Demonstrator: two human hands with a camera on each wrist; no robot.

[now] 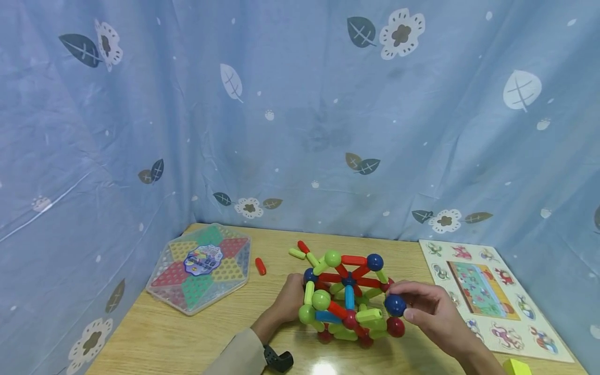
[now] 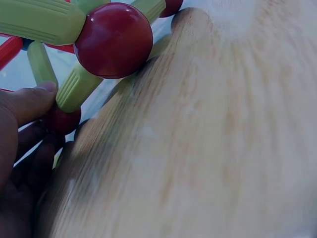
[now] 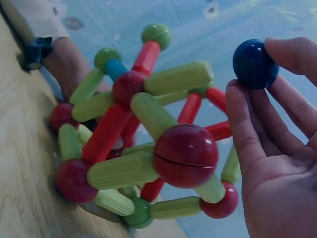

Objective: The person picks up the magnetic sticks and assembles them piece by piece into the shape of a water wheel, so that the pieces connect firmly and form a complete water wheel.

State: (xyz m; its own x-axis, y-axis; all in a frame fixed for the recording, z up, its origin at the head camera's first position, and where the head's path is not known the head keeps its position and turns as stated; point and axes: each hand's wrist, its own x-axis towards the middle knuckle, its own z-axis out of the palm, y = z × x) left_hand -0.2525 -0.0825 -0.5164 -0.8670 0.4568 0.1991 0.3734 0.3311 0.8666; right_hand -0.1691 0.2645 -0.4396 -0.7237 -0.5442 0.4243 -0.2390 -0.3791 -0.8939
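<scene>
A structure of coloured balls and rods (image 1: 350, 319) stands on the wooden table, with red, green and blue balls joined by red, green and blue rods. My right hand (image 1: 433, 312) pinches a loose dark blue ball (image 3: 255, 64) between thumb and fingers, beside the structure's right side. Near that ball, a green rod (image 3: 179, 78) sticks out with its far end free. At the left side my left hand (image 1: 290, 299) grips the structure; in the left wrist view its thumb and fingers close round a low red ball (image 2: 63, 120). The structure partly hides this hand in the head view.
Loose red (image 1: 260, 266) and green (image 1: 297, 253) rods lie behind and left of the structure. A hexagonal Chinese checkers box (image 1: 161, 250) sits at the left. On the right lies a picture puzzle board (image 1: 487, 325), with a yellow object (image 1: 516, 366) at the front. A blue patterned curtain (image 1: 300, 130) surrounds the table.
</scene>
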